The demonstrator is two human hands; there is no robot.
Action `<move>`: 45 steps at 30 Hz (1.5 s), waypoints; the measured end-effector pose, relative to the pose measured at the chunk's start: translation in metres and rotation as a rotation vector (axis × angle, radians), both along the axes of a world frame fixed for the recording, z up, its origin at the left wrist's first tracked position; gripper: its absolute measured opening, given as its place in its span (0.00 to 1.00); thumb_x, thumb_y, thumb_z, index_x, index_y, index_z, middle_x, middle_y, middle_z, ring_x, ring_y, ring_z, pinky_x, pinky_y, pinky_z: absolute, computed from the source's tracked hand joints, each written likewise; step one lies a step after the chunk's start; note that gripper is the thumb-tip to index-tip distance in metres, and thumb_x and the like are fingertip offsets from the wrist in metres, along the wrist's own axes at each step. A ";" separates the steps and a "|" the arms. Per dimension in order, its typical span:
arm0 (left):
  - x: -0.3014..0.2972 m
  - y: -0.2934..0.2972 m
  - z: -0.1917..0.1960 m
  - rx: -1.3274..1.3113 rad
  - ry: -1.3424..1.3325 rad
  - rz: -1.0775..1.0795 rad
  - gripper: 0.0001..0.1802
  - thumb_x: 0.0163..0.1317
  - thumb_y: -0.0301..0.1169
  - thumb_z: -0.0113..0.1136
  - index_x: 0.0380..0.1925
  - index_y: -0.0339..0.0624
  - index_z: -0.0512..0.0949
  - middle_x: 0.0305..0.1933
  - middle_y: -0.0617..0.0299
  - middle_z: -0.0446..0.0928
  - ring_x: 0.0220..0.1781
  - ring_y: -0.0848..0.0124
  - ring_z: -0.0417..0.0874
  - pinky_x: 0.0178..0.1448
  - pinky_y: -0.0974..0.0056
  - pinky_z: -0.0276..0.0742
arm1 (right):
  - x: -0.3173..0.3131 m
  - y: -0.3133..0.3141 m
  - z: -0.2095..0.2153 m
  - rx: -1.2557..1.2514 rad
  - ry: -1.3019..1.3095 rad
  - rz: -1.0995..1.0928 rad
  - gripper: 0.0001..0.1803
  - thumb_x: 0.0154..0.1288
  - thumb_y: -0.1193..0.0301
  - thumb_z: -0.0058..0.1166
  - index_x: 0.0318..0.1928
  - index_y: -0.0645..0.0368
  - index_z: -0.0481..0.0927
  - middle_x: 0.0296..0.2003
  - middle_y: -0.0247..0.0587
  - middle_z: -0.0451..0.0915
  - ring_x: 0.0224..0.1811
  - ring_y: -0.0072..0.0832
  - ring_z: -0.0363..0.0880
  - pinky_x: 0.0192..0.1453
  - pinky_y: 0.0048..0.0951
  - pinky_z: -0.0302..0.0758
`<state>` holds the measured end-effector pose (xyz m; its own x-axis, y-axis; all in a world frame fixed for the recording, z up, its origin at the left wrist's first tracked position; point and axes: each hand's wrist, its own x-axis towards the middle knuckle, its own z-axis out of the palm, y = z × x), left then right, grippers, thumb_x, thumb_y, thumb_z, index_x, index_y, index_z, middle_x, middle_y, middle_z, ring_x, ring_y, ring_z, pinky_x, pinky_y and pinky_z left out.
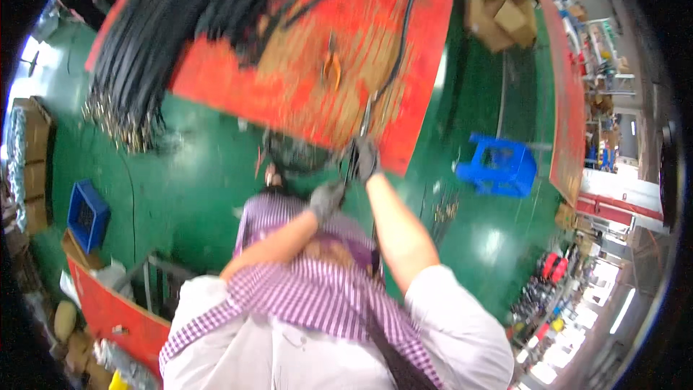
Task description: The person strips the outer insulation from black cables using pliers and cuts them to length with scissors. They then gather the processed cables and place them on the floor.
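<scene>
My right hand [367, 159], in a grey glove, is closed round a long black cable [403, 40] at the near edge of the red worktable [238, 94]. Just beyond that hand the cable has a stiff, shiny grey section [367, 115]; from there it curves away to the far edge. My left hand [328, 200], also gloved, is closed on the near part of the cable, lower and closer to my body. The fingers of both are partly hidden and blurred. Pliers [332, 70] with orange handles lie on the worn tabletop, left of the cable.
A thick bundle of black cables [155, 29] covers the table's far left, its metal-tipped ends hanging over the edge. On the green floor stand a blue stool [503, 167] at right and a blue crate [89, 217] at left. An open cardboard box [494, 14] stands beyond.
</scene>
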<state>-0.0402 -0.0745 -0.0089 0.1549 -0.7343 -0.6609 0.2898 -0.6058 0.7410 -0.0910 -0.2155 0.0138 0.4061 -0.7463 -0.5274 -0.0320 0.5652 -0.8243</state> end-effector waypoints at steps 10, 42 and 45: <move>0.014 0.005 0.023 0.077 0.287 0.212 0.10 0.55 0.32 0.48 0.34 0.41 0.74 0.17 0.70 0.68 0.16 0.80 0.64 0.20 0.75 0.60 | 0.012 0.015 -0.007 0.053 0.157 -0.077 0.18 0.53 0.53 0.44 0.20 0.55 0.69 0.14 0.35 0.71 0.15 0.24 0.70 0.19 0.24 0.66; 0.029 0.022 0.010 -0.010 -0.152 -0.009 0.15 0.53 0.37 0.45 0.35 0.38 0.72 0.24 0.57 0.73 0.25 0.70 0.73 0.33 0.68 0.68 | -0.010 0.020 -0.034 -0.452 0.596 0.233 0.13 0.53 0.60 0.44 0.25 0.57 0.68 0.13 0.31 0.65 0.15 0.25 0.65 0.21 0.27 0.63; 0.037 0.018 -0.014 -0.037 -0.363 -0.043 0.17 0.51 0.36 0.46 0.40 0.39 0.69 0.28 0.52 0.74 0.31 0.62 0.75 0.36 0.63 0.69 | -0.007 0.022 -0.002 -0.304 0.534 -0.041 0.07 0.52 0.68 0.44 0.28 0.59 0.66 0.15 0.35 0.67 0.17 0.26 0.68 0.24 0.27 0.66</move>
<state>-0.0031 -0.0562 -0.0226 0.3434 -0.7678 -0.5409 -0.0213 -0.5822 0.8128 -0.0983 -0.1936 0.0120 0.1117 -0.9046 -0.4114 -0.4681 0.3173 -0.8247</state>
